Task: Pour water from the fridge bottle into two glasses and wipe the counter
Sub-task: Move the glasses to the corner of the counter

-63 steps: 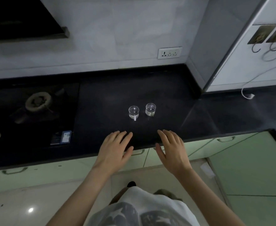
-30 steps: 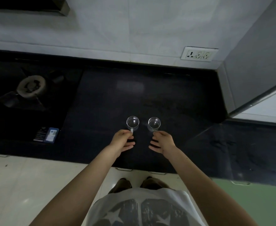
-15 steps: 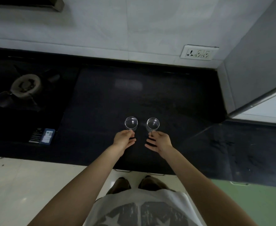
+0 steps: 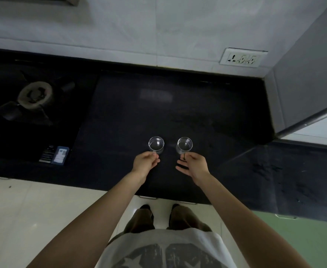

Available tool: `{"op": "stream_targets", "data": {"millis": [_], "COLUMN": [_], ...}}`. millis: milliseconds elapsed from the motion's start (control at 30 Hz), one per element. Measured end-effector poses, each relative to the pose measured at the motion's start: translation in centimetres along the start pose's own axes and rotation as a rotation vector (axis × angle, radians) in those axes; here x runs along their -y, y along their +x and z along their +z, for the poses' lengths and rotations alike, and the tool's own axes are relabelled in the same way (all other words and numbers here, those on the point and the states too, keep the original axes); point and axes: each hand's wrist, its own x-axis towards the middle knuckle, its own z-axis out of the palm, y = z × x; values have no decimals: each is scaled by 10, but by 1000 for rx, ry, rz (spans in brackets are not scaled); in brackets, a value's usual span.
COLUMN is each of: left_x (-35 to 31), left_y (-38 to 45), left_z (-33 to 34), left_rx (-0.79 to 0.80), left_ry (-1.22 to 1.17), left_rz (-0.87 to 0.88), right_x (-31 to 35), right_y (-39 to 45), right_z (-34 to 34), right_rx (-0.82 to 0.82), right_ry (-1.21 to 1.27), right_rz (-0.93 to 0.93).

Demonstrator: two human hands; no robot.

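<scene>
Fingers (image 4: 154, 155) pinch upright glasses' (image 4: 156, 145) near-side handles.

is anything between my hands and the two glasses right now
Nothing visible. The left hand already pinches the left glass at its near side, and the right hand pinches the right glass likewise; only bare counter surrounds them.

Bare forearms, white T-shirt (image 4: 166, 248) with a grey distressed star print, brown trousers (image 4: 139, 221), dark shoes (image 4: 144, 207)
</scene>
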Motion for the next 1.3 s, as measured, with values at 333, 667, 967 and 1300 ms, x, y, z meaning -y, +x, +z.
{"op": "stream_targets", "data": {"millis": [333,667,967,1300], "left_x": [5,3,39,107], "left_y": [-32,-82,-138,-218], "left_z": [-11,-39,-76,-154], "left_rx": [-64,-165,-370,-615], "left_ry": [46,-70,-259,-448], "left_rz": [93,153,223,209], "right_x": [13,33,11,-63], "right_y": [-14,-36,-68,-138], "right_z": [-17,-11,35,105], "right_rx": [115,369,634,891], "right_ry": [-230,-404,-598,-766], "right_rz": [-119,-264,-294,-305]}}
